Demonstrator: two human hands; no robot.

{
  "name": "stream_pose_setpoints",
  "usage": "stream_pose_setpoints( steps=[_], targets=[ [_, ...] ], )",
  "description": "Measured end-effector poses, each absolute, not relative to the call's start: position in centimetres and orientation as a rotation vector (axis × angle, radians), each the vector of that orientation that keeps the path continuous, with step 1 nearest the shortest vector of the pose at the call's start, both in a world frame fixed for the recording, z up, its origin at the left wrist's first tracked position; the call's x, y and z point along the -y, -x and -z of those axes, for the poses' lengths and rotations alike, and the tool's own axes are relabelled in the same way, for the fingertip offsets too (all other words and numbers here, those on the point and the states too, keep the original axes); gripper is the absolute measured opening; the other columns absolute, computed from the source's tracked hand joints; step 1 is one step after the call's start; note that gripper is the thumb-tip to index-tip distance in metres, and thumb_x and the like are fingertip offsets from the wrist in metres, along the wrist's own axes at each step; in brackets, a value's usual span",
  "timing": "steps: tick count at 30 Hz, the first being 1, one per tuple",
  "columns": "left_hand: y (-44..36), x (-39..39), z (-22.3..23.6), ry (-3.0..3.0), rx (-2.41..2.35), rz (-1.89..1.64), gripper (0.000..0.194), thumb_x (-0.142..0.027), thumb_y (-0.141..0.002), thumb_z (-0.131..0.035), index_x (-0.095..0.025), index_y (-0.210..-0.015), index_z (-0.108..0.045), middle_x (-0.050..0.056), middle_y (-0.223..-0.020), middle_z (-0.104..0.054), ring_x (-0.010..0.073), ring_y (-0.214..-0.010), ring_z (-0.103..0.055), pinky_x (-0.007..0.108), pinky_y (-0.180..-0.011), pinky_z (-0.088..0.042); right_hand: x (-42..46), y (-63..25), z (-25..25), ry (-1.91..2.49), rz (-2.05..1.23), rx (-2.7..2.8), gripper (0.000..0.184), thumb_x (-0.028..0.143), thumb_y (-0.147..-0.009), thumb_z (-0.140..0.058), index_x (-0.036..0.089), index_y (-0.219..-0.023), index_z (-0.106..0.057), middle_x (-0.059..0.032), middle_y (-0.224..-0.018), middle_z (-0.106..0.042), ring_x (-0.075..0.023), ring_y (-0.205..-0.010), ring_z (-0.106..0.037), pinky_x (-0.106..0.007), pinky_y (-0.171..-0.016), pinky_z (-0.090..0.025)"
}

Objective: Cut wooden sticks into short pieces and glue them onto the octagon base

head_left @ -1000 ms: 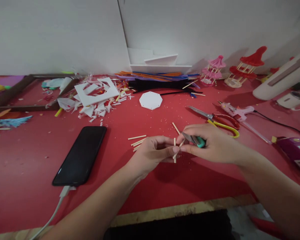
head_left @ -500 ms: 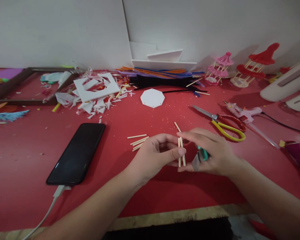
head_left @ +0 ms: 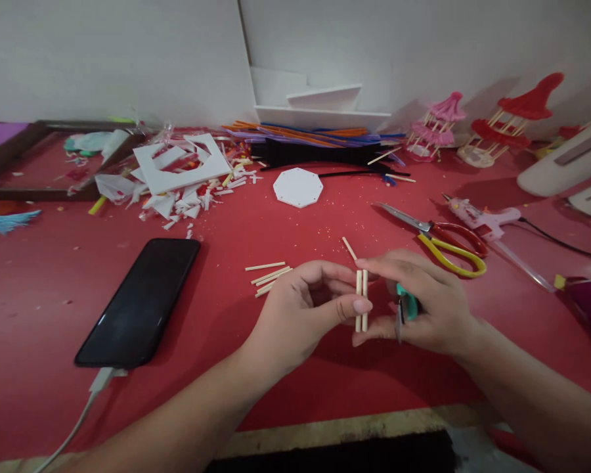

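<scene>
My left hand (head_left: 305,309) is closed, pinching two short wooden sticks (head_left: 358,322) upright and side by side between thumb and fingers. At the sticks' top and bottom ends are the index finger and thumb of my right hand (head_left: 428,299). That same hand also has a teal-handled metal tool (head_left: 410,303) tucked in its palm; its exact kind is partly hidden. Beyond my fingertips a single stick (head_left: 349,247) lies on the red table. Several more cut sticks (head_left: 270,277) rest beside my left hand, partly covered by it.
Left of my hands is a black phone (head_left: 140,305) on a white cable. Scissors (head_left: 438,240) and a pink glue gun (head_left: 482,217) lie to the right. Behind are a white octagonal plate (head_left: 298,187), foam scraps (head_left: 182,164), pipe cleaners (head_left: 315,133) and small pagoda-like models (head_left: 515,121).
The two sticks have gone from uneven to lined up side by side, with my right fingers against their ends. The teal-handled tool has turned slightly in my right hand.
</scene>
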State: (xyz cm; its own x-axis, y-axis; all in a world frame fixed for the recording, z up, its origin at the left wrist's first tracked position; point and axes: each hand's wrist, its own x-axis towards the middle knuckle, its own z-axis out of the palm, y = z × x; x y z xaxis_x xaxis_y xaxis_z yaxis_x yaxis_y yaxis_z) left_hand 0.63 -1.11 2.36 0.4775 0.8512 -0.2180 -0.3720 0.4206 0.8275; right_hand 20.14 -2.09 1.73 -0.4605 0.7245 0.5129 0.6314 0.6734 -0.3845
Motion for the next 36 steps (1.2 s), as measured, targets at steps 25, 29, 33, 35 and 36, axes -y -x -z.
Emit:
stream_pose_setpoints(
  steps=[25, 29, 33, 35, 36],
  targets=[
    [-0.68, 1.27, -2.66, -0.847, -0.774, -0.899, 0.043, -0.013, -0.07, -0.08, -0.02, -0.09, -0.043, -0.007, -0.066, -0.065, 0.0089, -0.055, -0.064, 0.021, -0.059, -0.054, 2.29, -20.41, -1.41, 1.039, -0.142, 2.279, 0.085, 0.059, -0.067, -0.076, 0.023, -0.138, -0.045, -0.0053, -0.104, -0.069, -0.0189, -0.092, -0.066, -0.03, -0.081, -0.054],
    [-0.68, 1.26, -2.63, -0.829, -0.755, -0.869, 0.041, -0.011, -0.071, -0.079, -0.02, -0.089, -0.043, -0.006, -0.065, -0.065, 0.0083, -0.054, -0.063, 0.02, -0.056, -0.054, 2.22, -20.44, -1.52, 0.992, -0.16, 2.274, 0.077, 0.055, -0.072, -0.075, 0.023, -0.136, -0.047, -0.0054, -0.103, -0.069, -0.0181, -0.09, -0.065, -0.028, -0.08, -0.055],
    [-0.66, 1.26, -2.66, -0.824, -0.721, -0.845, 0.041, -0.012, -0.072, -0.079, -0.021, -0.088, -0.042, -0.007, -0.063, -0.066, 0.0092, -0.05, -0.064, 0.021, -0.054, -0.054, 2.14, -20.32, -1.71, 0.959, -0.251, 2.265, 0.072, 0.052, -0.075, -0.073, 0.024, -0.136, -0.047, -0.0058, -0.103, -0.069, -0.017, -0.085, -0.066, -0.027, -0.071, -0.055],
    [-0.63, 1.24, -2.67, -0.821, -0.716, -0.832, 0.04, -0.012, -0.072, -0.079, -0.021, -0.088, -0.042, -0.007, -0.062, -0.066, 0.0102, -0.048, -0.064, 0.022, -0.052, -0.054, 2.13, -20.29, -1.76, 0.958, -0.273, 2.259, 0.073, 0.05, -0.075, -0.075, 0.025, -0.137, -0.046, -0.0051, -0.103, -0.069, -0.0162, -0.084, -0.066, -0.025, -0.068, -0.054],
    [-0.61, 1.22, -2.68, -0.819, -0.715, -0.83, 0.04, -0.012, -0.072, -0.079, -0.021, -0.087, -0.043, -0.007, -0.062, -0.067, 0.0103, -0.048, -0.064, 0.021, -0.052, -0.054, 2.14, -20.28, -1.77, 0.96, -0.274, 2.259, 0.074, 0.049, -0.074, -0.075, 0.026, -0.138, -0.045, -0.0047, -0.104, -0.069, -0.0159, -0.085, -0.066, -0.025, -0.068, -0.054]
  ],
)
